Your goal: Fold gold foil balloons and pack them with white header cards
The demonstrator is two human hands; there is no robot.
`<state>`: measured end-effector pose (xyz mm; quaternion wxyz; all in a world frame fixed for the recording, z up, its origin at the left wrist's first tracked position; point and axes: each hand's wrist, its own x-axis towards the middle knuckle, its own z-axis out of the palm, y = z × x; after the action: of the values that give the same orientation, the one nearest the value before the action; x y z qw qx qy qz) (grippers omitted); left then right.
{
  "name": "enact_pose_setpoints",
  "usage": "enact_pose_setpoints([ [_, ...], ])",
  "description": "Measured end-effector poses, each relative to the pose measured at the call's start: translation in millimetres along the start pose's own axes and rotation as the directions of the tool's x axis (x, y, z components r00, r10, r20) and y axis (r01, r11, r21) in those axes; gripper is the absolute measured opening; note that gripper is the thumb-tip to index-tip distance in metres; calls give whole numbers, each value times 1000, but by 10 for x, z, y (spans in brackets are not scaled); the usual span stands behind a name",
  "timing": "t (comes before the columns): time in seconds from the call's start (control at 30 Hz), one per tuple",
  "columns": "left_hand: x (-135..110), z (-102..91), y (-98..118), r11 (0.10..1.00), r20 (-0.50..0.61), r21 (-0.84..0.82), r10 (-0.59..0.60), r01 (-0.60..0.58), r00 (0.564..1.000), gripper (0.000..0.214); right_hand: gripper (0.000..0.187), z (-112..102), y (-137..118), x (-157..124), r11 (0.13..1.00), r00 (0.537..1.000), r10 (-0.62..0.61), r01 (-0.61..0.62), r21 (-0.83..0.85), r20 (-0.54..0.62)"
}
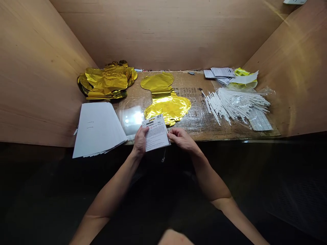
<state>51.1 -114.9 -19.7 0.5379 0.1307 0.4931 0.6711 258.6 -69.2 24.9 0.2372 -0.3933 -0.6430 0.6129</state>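
My left hand [140,140] grips the left side of a printed card [156,136], thumb on its face. The card is white with black text, a barcode and a hang hole at the top, and is tilted over the table's front edge. My right hand [181,137] is closed in a pinch at the card's right edge. A bit of clear plastic [163,158] dangles below the card; what it belongs to is hidden. Just behind the card lies a flat gold foil balloon [167,107]. Clear plastic bags [131,117] lie left of it, near my left hand.
A pile of gold foil balloons [106,81] lies back left, with a stack of white sheets [98,129] before it, overhanging the front edge. At right are white sticks [230,103] on clear plastic and more printed cards [222,72]. Wooden walls [163,34] enclose three sides.
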Motion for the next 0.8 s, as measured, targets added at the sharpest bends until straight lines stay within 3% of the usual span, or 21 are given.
enact_pose_setpoints([
  [0.07,-6,-26,-5,1000,8,19,12,-12,1000,37,37,0,-9,-15,999,1000,-21,22,-49,23],
  [0.2,-104,12,-59,998,37,57,31,-33,999,38,41,52,59,17,999,994,-14,17,27,-112],
  [0.33,-140,6,-60,953,133,241,155,-184,979,38,46,246,160,4,955,996,76,-85,285,41],
  [0.4,-53,-126,80,799,246,470,288,-374,925,43,47,328,191,-39,935,998,58,-65,348,31],
  [0.47,87,-367,329,459,332,720,431,-520,839,57,49,345,213,-93,920,997,62,-37,389,-52],
  [0.5,163,-514,477,265,347,817,484,-512,804,66,50,327,223,-121,914,994,76,-38,404,-77],
  [0.53,238,-662,626,117,340,887,489,-446,803,73,51,295,233,-147,909,992,92,-47,413,-89],
  [0.57,311,-796,768,19,319,930,455,-368,831,75,53,255,243,-170,906,990,108,-59,418,-93],
  [0.67,540,-1008,1086,-95,218,976,352,-197,910,70,55,148,269,-209,904,986,141,-90,419,-93],
  [0.8,977,-843,1284,-132,30,991,302,11,953,69,54,151,236,-190,909,990,101,-51,414,-100],
])
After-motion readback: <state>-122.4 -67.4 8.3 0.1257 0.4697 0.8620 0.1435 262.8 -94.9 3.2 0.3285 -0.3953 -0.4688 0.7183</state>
